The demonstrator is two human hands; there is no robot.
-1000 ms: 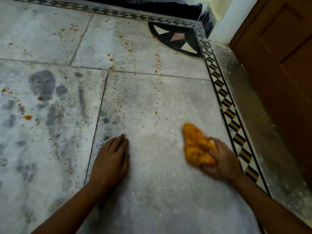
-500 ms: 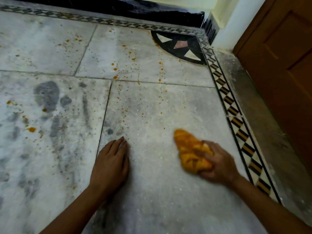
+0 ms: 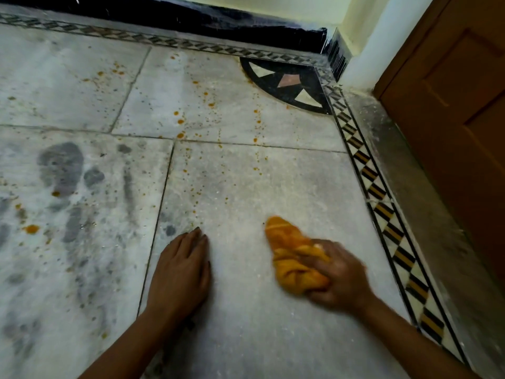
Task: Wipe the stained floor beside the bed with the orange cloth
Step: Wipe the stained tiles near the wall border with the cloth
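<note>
Orange cloth (image 3: 293, 259) in grip of right hand (image 3: 340, 280), ahead of knuckles; left hand (image 3: 180, 272) flat on floor (image 3: 273, 187).

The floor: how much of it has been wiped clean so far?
Early days. The tile under the hands looks spot-free. The right hand grips the orange cloth on it; the left hand rests flat alongside. Left to do: orange spots farther ahead and dark smudges to the left.
</note>
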